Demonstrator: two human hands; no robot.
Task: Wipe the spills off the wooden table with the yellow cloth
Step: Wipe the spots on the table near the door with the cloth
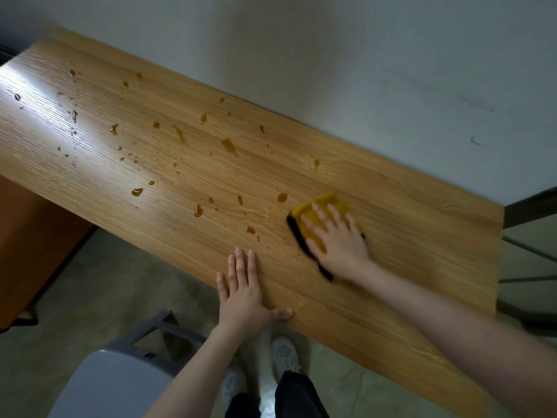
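Left hand (244, 292) flat on counter (407, 236), grip released. Right hand (337, 239) presses cloth (319, 215) flat, palm hiding its near half; spills (229, 145) beyond.

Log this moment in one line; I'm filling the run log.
right hand flat on yellow cloth | left hand braces table | spills remain

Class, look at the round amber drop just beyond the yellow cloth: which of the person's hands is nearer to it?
Right. The right hand presses the yellow cloth beside the drop; the left hand lies flat at the table's near edge, farther away.
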